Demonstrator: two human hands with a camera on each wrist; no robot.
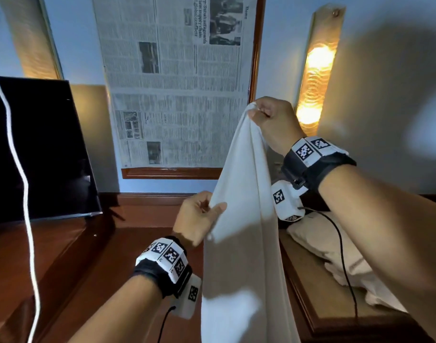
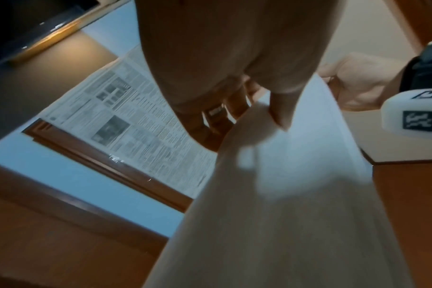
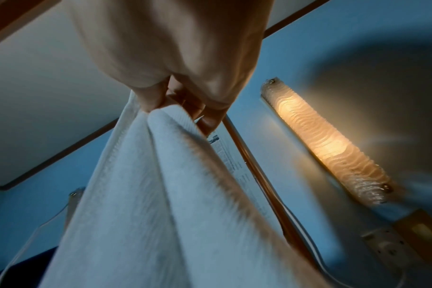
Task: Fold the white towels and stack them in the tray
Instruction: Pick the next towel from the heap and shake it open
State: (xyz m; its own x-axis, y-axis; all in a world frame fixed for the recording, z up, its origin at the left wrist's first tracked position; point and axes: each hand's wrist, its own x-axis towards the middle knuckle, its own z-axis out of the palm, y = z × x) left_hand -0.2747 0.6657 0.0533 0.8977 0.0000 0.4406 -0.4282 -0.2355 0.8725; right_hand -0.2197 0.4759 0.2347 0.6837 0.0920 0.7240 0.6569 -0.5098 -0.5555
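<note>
Loosely hanging white towel (image 1: 239,219), unfolded, long vertical creases.

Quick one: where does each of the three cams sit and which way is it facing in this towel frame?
Head: on the head, facing forward and down; shows both forearms, left hand and right hand holding the white towel.
Left wrist: under the left wrist, looking along the fingers up the towel.
Right wrist: under the right wrist, looking along the hand at its pinch and the wall lamp.
Shared: towel, newspaper.

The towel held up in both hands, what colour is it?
Plain white, no pattern: the towel shows best in the head view.
</note>
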